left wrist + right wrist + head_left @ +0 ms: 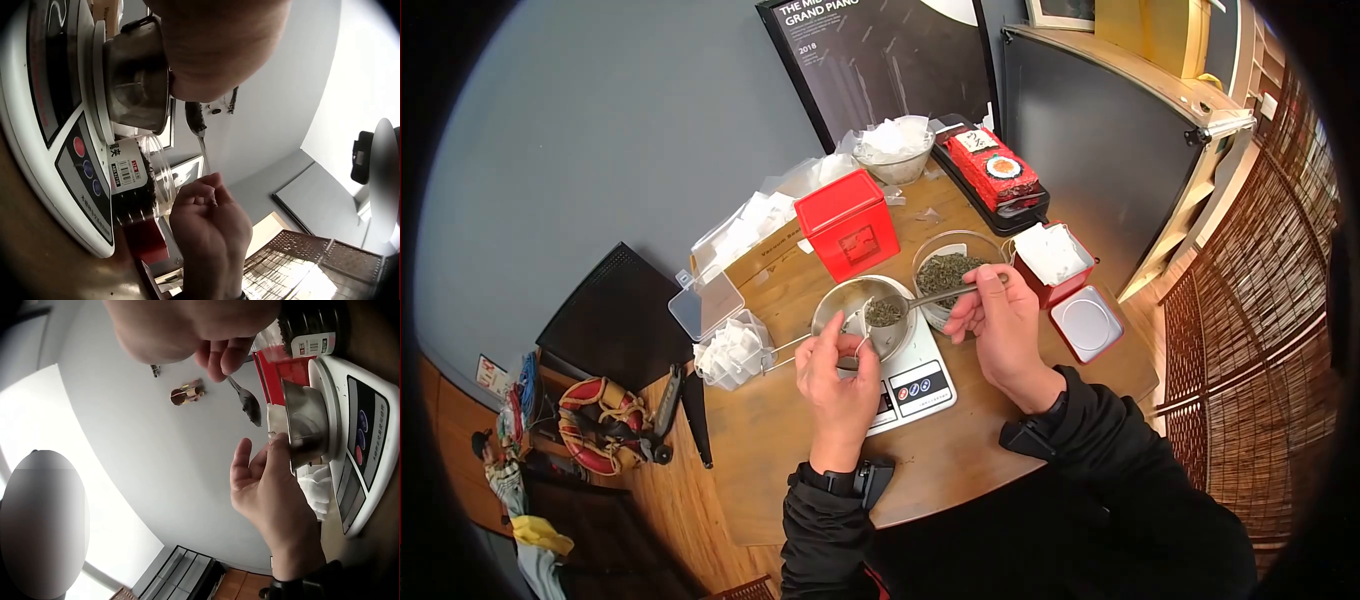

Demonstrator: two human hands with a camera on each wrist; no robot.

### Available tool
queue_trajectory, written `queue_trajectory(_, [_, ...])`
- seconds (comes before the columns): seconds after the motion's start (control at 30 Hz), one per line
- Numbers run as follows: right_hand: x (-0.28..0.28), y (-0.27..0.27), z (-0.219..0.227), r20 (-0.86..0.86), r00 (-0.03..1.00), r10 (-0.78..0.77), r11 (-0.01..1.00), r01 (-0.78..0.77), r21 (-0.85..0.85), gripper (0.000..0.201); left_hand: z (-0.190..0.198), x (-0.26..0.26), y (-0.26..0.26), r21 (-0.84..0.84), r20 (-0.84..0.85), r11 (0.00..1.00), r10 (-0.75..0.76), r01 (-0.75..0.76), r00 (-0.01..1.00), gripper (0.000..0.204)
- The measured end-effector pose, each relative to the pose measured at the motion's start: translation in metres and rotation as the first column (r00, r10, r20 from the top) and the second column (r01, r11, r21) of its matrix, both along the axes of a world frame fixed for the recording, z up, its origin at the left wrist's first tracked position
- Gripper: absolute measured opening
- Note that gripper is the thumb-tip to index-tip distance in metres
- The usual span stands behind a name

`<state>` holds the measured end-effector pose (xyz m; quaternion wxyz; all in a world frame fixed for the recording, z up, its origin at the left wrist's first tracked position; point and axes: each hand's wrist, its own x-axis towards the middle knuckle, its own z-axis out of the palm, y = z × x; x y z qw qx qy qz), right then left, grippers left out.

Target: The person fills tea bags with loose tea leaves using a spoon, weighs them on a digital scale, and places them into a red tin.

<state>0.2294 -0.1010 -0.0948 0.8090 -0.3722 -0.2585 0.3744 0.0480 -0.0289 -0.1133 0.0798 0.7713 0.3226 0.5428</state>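
Observation:
In the head view my right hand pinches the handle of a metal spoon, its bowl heaped with dark green tea leaves. My left hand is over the rim of a steel bowl, thumb and fingers pinching a small white tea bag that shows in the right wrist view. The spoon's tip is right at the bag, above the bowl. That bowl stands on a white kitchen scale. Behind the spoon handle, a clear plastic jar holds more tea leaves.
A red tin stands behind the bowl. At left is a clear box of white bags, with a cardboard box behind. An opened red tin, its lid and a red package are at right. A glass bowl sits further back.

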Motion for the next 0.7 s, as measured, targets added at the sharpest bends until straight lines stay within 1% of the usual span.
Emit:
queue_trajectory(0.07, [0.000, 0.001, -0.003, 0.050, 0.999, -0.001, 1.000, 0.002, -0.011, 0.025, 0.000, 0.000, 0.000, 0.007, -0.003, 1.000, 0.006, -0.006, 1.000, 0.048])
queue_trajectory(0.2, [-0.001, 0.001, -0.004, 0.089, 0.996, 0.004, 1.000, -0.004, -0.001, 0.025, -0.002, -0.001, 0.001, 0.014, -0.010, 1.000, 0.006, -0.006, 1.000, 0.048])
queue_trajectory(0.3, [-0.005, 0.001, -0.004, 0.129, 0.991, 0.039, 0.999, -0.037, -0.022, 0.024, -0.001, -0.001, 0.001, 0.032, -0.026, 0.999, 0.007, -0.006, 1.000, 0.047])
queue_trajectory(0.4, [-0.010, 0.002, -0.003, 0.153, 0.986, 0.061, 0.998, -0.062, 0.002, 0.023, 0.002, -0.001, 0.000, 0.049, -0.045, 0.999, 0.000, 0.002, 0.999, 0.046])
queue_trajectory(0.47, [-0.015, 0.003, -0.001, 0.312, 0.950, 0.036, 0.999, -0.039, 0.004, 0.021, 0.003, -0.001, 0.000, 0.050, -0.051, 0.999, -0.005, 0.008, 0.999, 0.046])
queue_trajectory(0.5, [-0.017, 0.002, 0.000, 0.312, 0.949, 0.037, 0.999, -0.040, 0.004, 0.021, 0.003, -0.001, 0.001, 0.052, -0.058, 0.999, -0.007, 0.010, 0.998, 0.045])
queue_trajectory(0.57, [-0.020, 0.002, 0.003, 0.445, 0.893, 0.068, 0.997, -0.073, -0.005, 0.019, 0.002, -0.002, 0.000, 0.051, -0.064, 0.999, -0.007, 0.010, 0.998, 0.045])
queue_trajectory(0.6, [-0.022, 0.003, 0.004, 0.446, 0.892, 0.068, 0.997, -0.074, -0.005, 0.019, 0.002, -0.002, 0.000, 0.042, -0.061, 0.999, -0.012, 0.015, 0.998, 0.044])
queue_trajectory(0.67, [-0.025, 0.006, 0.008, 0.648, 0.760, -0.056, 0.997, 0.015, 0.069, 0.015, 0.003, -0.001, 0.000, 0.034, -0.056, 0.999, -0.016, 0.017, 0.998, 0.044])
queue_trajectory(0.7, [-0.026, 0.006, 0.012, 0.681, 0.728, -0.077, 0.996, 0.021, 0.091, 0.016, 0.003, -0.001, -0.001, 0.027, -0.049, 1.000, -0.011, 0.012, 0.999, 0.043])
